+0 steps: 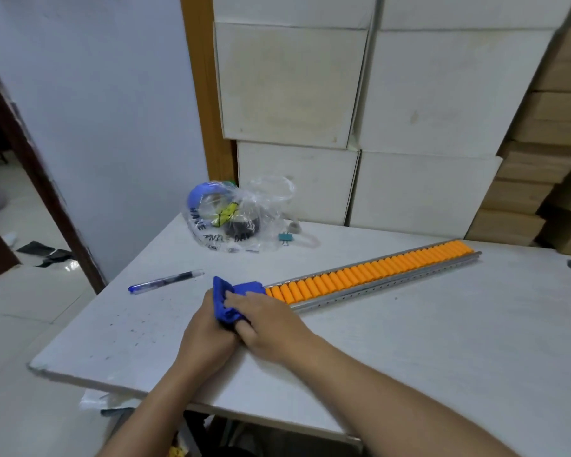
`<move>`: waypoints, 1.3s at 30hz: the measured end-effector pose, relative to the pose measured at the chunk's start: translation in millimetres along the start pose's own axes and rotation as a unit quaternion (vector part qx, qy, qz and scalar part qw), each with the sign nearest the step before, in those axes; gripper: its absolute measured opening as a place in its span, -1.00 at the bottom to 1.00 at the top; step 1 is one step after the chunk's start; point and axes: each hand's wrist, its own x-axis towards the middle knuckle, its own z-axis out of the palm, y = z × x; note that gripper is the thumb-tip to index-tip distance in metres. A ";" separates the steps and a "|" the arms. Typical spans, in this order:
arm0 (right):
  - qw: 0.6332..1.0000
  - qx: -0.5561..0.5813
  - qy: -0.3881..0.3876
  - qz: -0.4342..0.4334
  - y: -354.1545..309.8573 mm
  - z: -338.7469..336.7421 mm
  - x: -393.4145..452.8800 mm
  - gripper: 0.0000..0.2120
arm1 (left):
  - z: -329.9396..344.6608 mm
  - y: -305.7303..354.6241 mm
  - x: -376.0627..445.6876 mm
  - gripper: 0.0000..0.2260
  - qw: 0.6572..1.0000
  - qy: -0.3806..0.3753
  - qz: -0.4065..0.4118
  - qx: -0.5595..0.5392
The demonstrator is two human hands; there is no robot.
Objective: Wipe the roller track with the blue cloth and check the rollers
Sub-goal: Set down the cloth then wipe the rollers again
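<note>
A long roller track [376,273] with several orange rollers in a metal rail lies diagonally across the white table [409,357], running from the middle to the far right. The blue cloth [232,300] is bunched over the track's near left end. My left hand [208,338] grips the cloth from the left side. My right hand [266,319] presses on the cloth from above, fingers spread over it. The track's near end is hidden under the cloth and hands.
A blue pen [165,281] lies left of the cloth. A clear plastic bag [238,216] with small items and a binder clip [286,238] sit at the table's back. White boxes [360,127] and brown cartons [548,159] stack behind. The table edge is near left.
</note>
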 end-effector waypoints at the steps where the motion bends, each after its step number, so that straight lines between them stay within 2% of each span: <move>1: 1.000 -0.003 0.011 -0.006 5.0 -2.4 -3.3 -0.59 | -0.3 0.9 0.4 -0.68 1.000 -0.005 -0.001 0.000; 3: 0.999 -0.007 0.037 -0.008 22.0 -8.2 -10.3 -0.61 | 0.6 1.5 1.4 -0.50 1.000 -0.012 -0.003 0.006; 6: 0.996 -0.009 0.057 0.062 55.2 -24.5 -26.2 -0.56 | 2.8 -1.8 3.9 -0.27 1.000 0.003 -0.003 0.027; 10: 0.986 -0.036 0.071 0.149 109.2 -55.7 -51.4 -0.54 | 3.0 -3.7 4.0 -0.27 0.999 0.005 0.005 0.031; 14: 0.965 -0.061 0.131 0.220 161.3 -90.2 -75.4 -0.62 | 3.6 -5.9 5.6 -0.29 0.999 0.006 0.015 0.028; 19: 0.922 -0.107 0.173 0.330 223.4 -127.3 -96.8 -0.67 | 3.3 -3.4 3.5 -0.34 1.000 0.014 0.017 0.021; 23: 0.865 -0.144 0.237 0.418 257.3 -151.7 -99.7 -0.76 | 6.6 5.2 -1.6 -0.42 0.999 0.028 0.030 -0.007; 27: 0.830 -0.191 0.222 0.474 291.0 -166.4 -99.1 -0.78 | 7.2 6.1 0.6 -0.38 0.999 0.019 0.030 -0.037; 31: 0.810 -0.150 0.212 0.527 310.5 -183.2 -99.3 -0.81 | 6.0 -1.7 8.1 -0.34 0.999 0.003 0.029 -0.040; 34: 0.808 -0.060 0.296 0.507 287.0 -191.9 -88.1 -0.83 | 5.9 -5.0 10.6 -0.34 0.999 -0.002 0.012 -0.041; 36: 0.809 0.004 0.368 0.458 254.6 -191.4 -73.6 -0.80 | 5.9 -4.1 10.8 -0.34 0.999 -0.002 0.016 -0.032; 39: 0.847 0.059 0.383 0.363 193.7 -176.4 -52.2 -0.80 | 8.1 0.9 7.1 -0.33 1.000 0.004 0.020 -0.021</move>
